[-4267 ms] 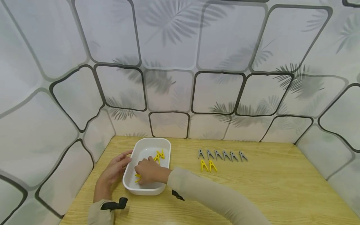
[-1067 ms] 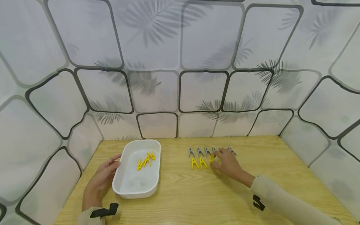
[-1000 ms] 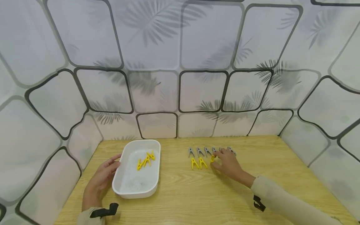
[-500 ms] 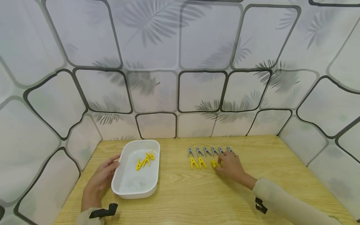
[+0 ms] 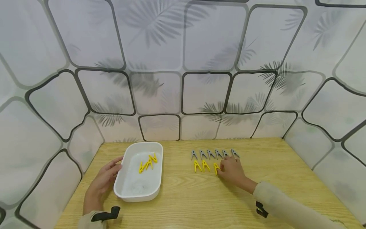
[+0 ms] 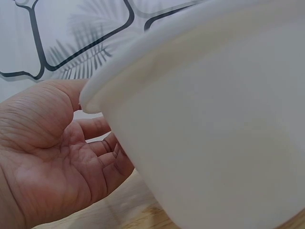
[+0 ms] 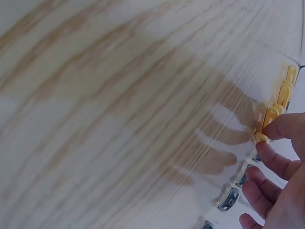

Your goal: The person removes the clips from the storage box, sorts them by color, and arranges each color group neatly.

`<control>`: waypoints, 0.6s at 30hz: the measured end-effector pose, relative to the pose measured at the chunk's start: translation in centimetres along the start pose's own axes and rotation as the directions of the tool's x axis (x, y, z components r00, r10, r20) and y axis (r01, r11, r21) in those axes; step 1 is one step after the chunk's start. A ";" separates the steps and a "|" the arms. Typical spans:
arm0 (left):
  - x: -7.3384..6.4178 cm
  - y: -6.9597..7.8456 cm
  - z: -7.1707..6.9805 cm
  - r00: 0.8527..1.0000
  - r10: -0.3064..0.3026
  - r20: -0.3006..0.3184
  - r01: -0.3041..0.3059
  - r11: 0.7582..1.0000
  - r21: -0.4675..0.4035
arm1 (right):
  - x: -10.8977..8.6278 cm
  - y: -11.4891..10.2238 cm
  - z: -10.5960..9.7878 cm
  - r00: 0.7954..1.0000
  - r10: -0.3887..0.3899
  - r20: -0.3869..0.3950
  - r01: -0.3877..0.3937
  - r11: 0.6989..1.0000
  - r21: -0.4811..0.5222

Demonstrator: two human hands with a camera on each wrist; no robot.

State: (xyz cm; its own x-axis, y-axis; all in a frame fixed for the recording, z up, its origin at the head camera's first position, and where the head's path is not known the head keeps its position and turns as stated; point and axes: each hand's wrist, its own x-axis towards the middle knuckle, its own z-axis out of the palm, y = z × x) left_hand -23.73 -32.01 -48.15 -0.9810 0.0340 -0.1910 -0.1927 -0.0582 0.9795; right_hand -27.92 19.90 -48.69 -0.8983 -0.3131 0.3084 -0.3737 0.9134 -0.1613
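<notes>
Between the thumb and index finger of my right hand is a yellow clothespin, pinched at the table surface. It stands to the right of two yellow clothespins lying side by side, just below a row of several grey clothespins. In the right wrist view, the right hand has its other fingers loosely bent over the grey ones. My left hand rests against the left side of a white plastic tub. The left wrist view shows its relaxed fingers along the outer wall, thumb at the rim.
Inside the tub lie 3 yellow clothespins close together. Everything sits on a wood-grain table. A patterned cloth wall encloses its back and sides.
My right hand has carried a yellow clothespin from the tub to the row beside the other yellow ones. Over the last second the pin has turned, its legs now toward me. The left hand stays put.
</notes>
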 end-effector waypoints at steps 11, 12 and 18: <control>0.0 0.1 0.0 1.000 -0.002 0.002 0.002 1.000 0.006 | 0.7 -0.7 0.4 0.998 0.004 -0.058 -0.002 1.000 0.027; 0.0 0.1 0.0 1.000 -0.002 0.003 0.002 1.000 0.007 | 0.7 -0.7 0.5 0.998 -0.003 -0.066 0.004 1.000 0.022; 0.0 0.0 0.1 1.000 0.009 0.003 -0.009 1.000 0.005 | 1.1 -0.7 1.4 0.995 -0.024 -0.094 0.023 1.000 -0.008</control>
State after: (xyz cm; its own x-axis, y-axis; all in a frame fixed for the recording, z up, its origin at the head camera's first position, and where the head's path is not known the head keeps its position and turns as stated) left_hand -23.75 -31.94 -48.17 -0.9826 0.0363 -0.1822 -0.1840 -0.0536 0.9815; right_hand -28.91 18.57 -49.52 -0.8635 -0.3092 0.3985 -0.3926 0.9080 -0.1462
